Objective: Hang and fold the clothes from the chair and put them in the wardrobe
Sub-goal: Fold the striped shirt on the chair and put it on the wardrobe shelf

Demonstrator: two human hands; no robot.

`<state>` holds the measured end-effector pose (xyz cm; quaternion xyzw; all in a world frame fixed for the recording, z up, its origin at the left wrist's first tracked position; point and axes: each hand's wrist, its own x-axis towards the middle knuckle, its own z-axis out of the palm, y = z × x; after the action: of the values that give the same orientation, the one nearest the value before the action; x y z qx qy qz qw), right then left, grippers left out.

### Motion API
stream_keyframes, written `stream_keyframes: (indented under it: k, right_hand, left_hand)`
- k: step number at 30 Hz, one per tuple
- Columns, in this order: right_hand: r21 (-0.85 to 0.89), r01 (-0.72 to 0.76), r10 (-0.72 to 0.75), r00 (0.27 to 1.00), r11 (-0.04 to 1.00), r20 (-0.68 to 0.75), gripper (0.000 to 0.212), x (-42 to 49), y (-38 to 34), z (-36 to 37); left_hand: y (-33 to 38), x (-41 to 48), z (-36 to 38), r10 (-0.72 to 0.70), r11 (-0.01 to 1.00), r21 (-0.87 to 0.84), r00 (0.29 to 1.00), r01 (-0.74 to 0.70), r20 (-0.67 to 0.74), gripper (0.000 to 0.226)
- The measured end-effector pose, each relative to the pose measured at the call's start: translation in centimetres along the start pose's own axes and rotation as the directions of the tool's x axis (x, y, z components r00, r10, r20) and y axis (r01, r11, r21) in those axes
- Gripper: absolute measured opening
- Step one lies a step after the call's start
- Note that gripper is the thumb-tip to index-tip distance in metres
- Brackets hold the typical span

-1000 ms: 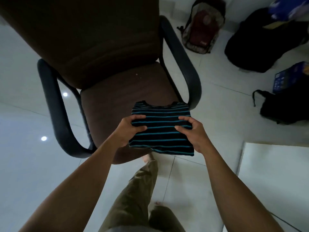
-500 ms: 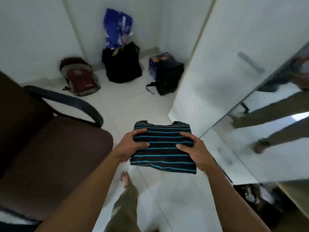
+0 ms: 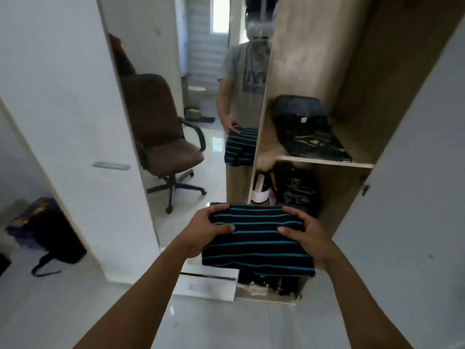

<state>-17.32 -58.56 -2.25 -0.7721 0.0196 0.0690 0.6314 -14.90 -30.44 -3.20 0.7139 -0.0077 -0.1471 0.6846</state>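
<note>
Black, teal-striped folded shirt [image 3: 256, 244] is clamped by the left hand [image 3: 201, 230] and right hand [image 3: 312, 238] at opposite sides; a lift onto the wooden wardrobe shelf [image 3: 327, 162] above them is judged next.

Lighting: dim, cool daylight; source, a bright window [image 3: 221, 16] reflected in the mirror [image 3: 156, 34]. Glare: pale sheen on floor tiles [image 3: 171, 309]. Shadow: lower wardrobe compartment [image 3: 297, 187] murky. Image: soft throughout, wide-angle bowing at edges.
</note>
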Motion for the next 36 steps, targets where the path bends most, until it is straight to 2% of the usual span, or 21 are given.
stream_keyframes:
  k: [4, 8, 10, 14, 20, 23, 26, 28, 31, 34, 36]
  right_hand:
    - [0.006, 0.046, -0.045, 0.994, 0.999, -0.096, 0.056, 0.5, -3.4, -8.1]
    - [-0.083, 0.085, -0.100, 0.977, 0.993, -0.190, 0.052, 3.3, -7.1, -14.7]
    - [-0.141, 0.091, -0.119, 0.970, 0.986, -0.212, 0.048, 6.3, -9.3, -17.8]
    - [-0.222, 0.150, -0.201, 0.952, 0.964, -0.230, 0.051, 13.1, -15.2, -22.1]
    - [-0.064, 0.360, -0.364, 0.898, 0.931, -0.247, 0.055, 22.4, -22.0, -27.1]
    - [-0.037, 0.321, -0.322, 0.926, 0.946, -0.199, 0.057, 28.4, -19.5, -28.6]
    - [-0.031, 0.100, -0.104, 0.985, 0.994, -0.139, 0.057, 33.3, -12.3, -29.1]
    - [-0.045, -0.032, 0.028, 0.997, 0.998, -0.077, 0.057, 34.1, -7.7, -29.1]
    - [0.058, -0.005, 0.011, 0.996, 0.998, -0.087, 0.050, 34.1, -3.6, -29.5]
    - [0.083, 0.033, -0.029, 0.998, 0.996, -0.055, 0.048, 34.0, -3.2, -29.9]
    - [0.089, 0.078, -0.073, 0.995, 0.993, -0.066, 0.049, 34.1, -3.6, -29.9]
  left_hand:
    - [5.9, 5.8, 6.0, 0.039, 0.998, -0.052, 0.986, -0.031, 0.160, 0.067]
    - [10.7, 11.4, 9.6, 0.048, 0.997, -0.067, 0.964, -0.031, 0.262, 0.068]
    - [13.4, 14.3, 11.0, 0.081, 0.996, -0.052, 0.965, -0.071, 0.251, 0.058]
    - [20.7, 20.4, 13.5, 0.198, 0.977, -0.114, 0.966, -0.180, 0.165, 0.068]
    - [30.8, 28.5, 15.5, 0.378, 0.910, -0.192, 0.925, -0.367, 0.024, 0.060]
    - [29.3, 32.7, 16.1, 0.323, 0.937, -0.130, 0.946, -0.324, -0.029, 0.058]
    - [22.6, 35.6, 16.8, 0.083, 0.992, -0.087, 0.995, -0.087, -0.053, 0.051]
    - [17.8, 36.3, 16.8, -0.002, 0.999, -0.037, 0.997, -0.001, -0.075, 0.046]
    - [14.2, 36.7, 15.9, 0.003, 0.997, -0.073, 0.994, -0.011, -0.108, 0.037]
    - [14.2, 36.5, 15.6, -0.012, 0.999, -0.043, 0.999, 0.009, -0.050, 0.037]
    - [14.4, 36.7, 15.7, -0.019, 0.996, -0.085, 0.999, 0.015, -0.049, 0.039]
